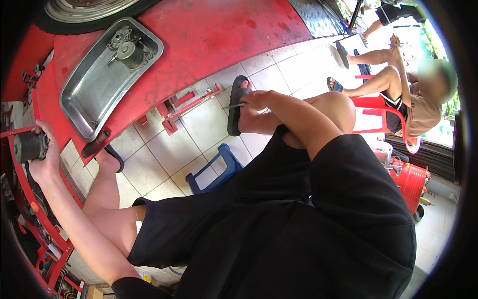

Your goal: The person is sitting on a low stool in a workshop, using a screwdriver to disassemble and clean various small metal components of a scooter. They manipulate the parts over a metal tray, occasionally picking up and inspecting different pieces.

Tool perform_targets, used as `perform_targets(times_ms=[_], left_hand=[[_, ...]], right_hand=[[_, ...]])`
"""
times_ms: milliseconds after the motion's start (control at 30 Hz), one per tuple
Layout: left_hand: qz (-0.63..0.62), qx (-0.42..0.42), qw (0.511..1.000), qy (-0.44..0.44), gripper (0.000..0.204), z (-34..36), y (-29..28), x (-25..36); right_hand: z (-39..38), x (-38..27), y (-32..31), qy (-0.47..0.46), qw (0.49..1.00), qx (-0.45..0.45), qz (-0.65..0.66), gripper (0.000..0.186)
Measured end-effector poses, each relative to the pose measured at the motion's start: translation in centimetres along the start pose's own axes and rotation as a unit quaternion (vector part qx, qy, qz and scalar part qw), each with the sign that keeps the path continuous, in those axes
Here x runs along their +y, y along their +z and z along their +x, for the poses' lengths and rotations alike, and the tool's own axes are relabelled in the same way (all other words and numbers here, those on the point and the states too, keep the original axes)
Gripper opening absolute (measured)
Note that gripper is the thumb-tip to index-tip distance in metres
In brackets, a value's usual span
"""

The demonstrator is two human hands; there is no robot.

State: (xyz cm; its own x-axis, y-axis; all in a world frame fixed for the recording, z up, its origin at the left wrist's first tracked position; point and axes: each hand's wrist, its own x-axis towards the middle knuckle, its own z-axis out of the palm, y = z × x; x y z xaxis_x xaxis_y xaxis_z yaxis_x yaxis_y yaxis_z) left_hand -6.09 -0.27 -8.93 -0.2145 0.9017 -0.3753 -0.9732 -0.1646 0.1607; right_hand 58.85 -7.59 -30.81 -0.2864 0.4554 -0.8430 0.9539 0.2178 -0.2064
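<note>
My left hand (44,160) reaches out to the far left and grips a grey metal cylinder (28,146), which sits against a red frame (30,199). My right hand (255,99) is stretched forward over my knee, close to my foot in a black sandal (234,117). Its fingers are closed on a thin metal tool (236,105) that points left across the sandal. I am seated, with black shorts filling the lower middle of the view.
A steel tray (87,99) holding a round metal part (129,53) lies on the red platform (209,40) ahead. A blue stool (214,169) stands on the tiled floor. To the right, another person sits on a red chair (383,107), near a red drum (411,182).
</note>
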Motion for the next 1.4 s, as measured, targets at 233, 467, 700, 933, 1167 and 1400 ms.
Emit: perform_targets(times_ms=[233, 467, 700, 933, 1167, 1400], left_hand=[[0.002, 0.031, 0.999, 0.016, 0.03, -0.3, 0.1, 0.0], [-0.009, 0.037, 0.999, 0.001, 0.027, 0.2, 0.2, -0.8], [-0.006, 0.036, 0.999, -0.003, 0.028, 0.1, 0.5, -0.9], [-0.011, 0.025, 1.0, -0.013, 0.029, -0.2, 0.8, -0.8], [-0.008, 0.036, 0.999, -0.016, 0.029, 0.2, 0.6, -1.1], [-0.009, 0.032, 0.999, -0.021, 0.029, 0.7, 0.1, -0.5]], right_hand=[[-0.7, -1.5, -0.8, -0.003, 0.994, -0.055, -0.094, 0.037], [-2.2, -2.5, -1.6, 0.022, 0.999, 0.027, -0.029, 0.048], [-1.7, -2.3, -0.8, 0.006, 0.99, 0.018, -0.143, 0.055], [-1.9, -1.7, -0.9, 0.01, 0.995, 0.02, -0.098, 0.059], [-1.7, -1.4, -0.5, -0.005, 0.992, -0.008, -0.128, 0.056], [-1.1, -1.4, 0.4, 0.0, 0.99, -0.006, -0.142, 0.041]])
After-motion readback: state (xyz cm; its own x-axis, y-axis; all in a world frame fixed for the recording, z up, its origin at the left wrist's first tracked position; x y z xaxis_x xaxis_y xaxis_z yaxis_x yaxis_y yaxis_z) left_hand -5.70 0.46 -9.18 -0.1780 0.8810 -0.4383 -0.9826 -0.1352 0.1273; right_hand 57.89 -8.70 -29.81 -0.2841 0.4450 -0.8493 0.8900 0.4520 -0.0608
